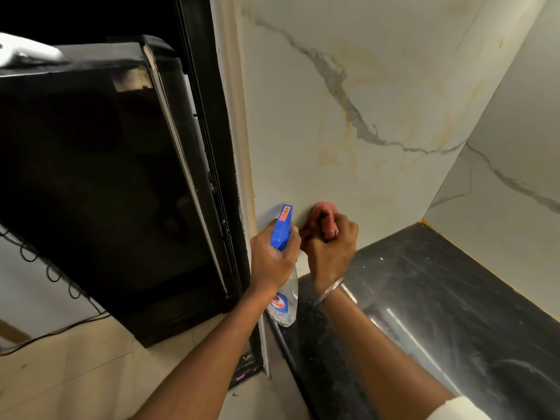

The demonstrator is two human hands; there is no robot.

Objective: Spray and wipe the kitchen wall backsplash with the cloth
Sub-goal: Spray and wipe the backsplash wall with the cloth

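Note:
The backsplash (pixel 348 122) is a white marble-look wall with grey veins and yellowish stains. My left hand (pixel 271 257) grips a clear spray bottle (pixel 286 301) with a blue trigger head, its nozzle pointing up at the wall's lower left corner. Just to its right, my right hand (pixel 331 242) presses a bunched pink cloth (pixel 325 212) against the wall, a little above the counter. A thin bangle circles the right wrist.
A glossy black stone counter (pixel 439 298) runs along the wall into the right corner, where a second marble wall (pixel 509 183) meets it. A black appliance (pixel 100 189) stands left of the wall edge, with cables trailing over the beige floor (pixel 91 374).

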